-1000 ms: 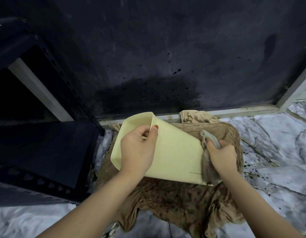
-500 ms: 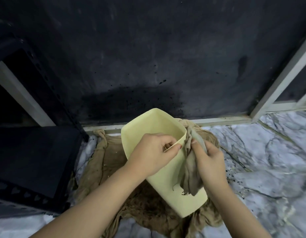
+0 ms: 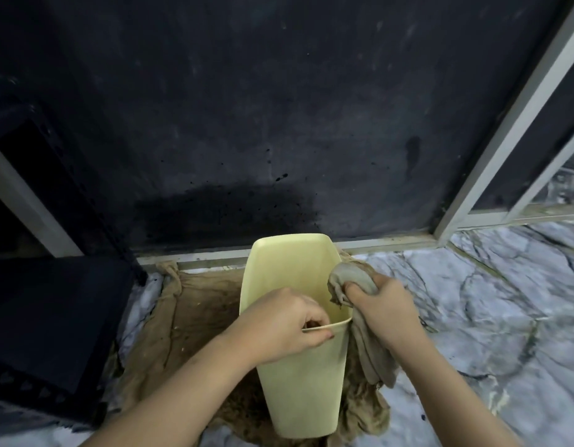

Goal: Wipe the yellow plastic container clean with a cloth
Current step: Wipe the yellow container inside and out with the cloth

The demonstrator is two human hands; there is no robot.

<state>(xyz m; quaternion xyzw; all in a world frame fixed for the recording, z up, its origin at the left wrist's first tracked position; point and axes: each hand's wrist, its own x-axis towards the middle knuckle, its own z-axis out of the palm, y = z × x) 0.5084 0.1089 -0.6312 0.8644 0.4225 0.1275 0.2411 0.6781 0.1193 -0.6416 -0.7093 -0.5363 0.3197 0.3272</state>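
1. Head view: my left hand (image 3: 279,324) pinches the yellow container (image 3: 298,375) rim between its fingers.
2. Right hand (image 3: 382,309) clenches the cloth (image 3: 350,279); I'd push it inside, just left of those fingers.

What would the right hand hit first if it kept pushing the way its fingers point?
Likely the inner wall of the yellow container: the right hand aims its grey cloth left over the rim. Depth is unclear.
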